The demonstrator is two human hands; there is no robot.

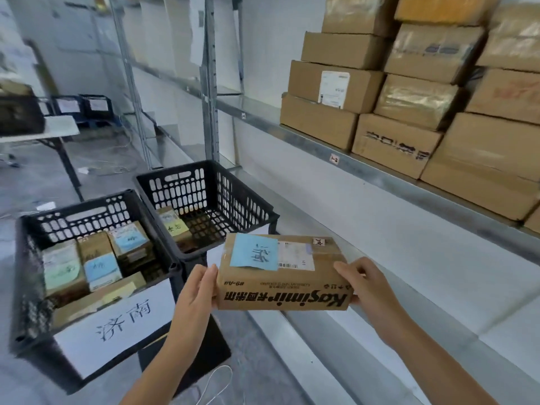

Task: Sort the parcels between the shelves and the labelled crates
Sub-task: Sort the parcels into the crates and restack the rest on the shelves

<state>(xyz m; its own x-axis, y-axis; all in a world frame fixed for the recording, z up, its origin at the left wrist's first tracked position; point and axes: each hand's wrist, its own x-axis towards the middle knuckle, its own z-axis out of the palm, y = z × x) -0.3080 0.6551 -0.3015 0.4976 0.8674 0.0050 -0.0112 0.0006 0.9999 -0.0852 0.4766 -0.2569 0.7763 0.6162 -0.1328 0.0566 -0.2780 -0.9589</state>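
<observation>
Cardboard parcel (282, 273) held in mid-air, level, clear of crates and shelves. Gripped at left end by left hand (195, 293), thumb up along the edge; gripped at right end by right hand (368, 285), fingers curled over the top edge. Blue note (254, 252) with handwriting stuck on top, white shipping label (296, 255) just beside it. Black print on front face upside down.

To the left, near black crate (26, 276) with white handwritten sign (117, 325), holding several small parcels (99, 264) with blue, green and yellow notes. Touching behind it, second black crate (175, 168) with one yellow-noted parcel (172, 222).

Up right, metal shelf (321, 144) stacked with brown boxes (409, 112). Far left, folding table (38, 130) and blue crates (84, 108), blurred.
</observation>
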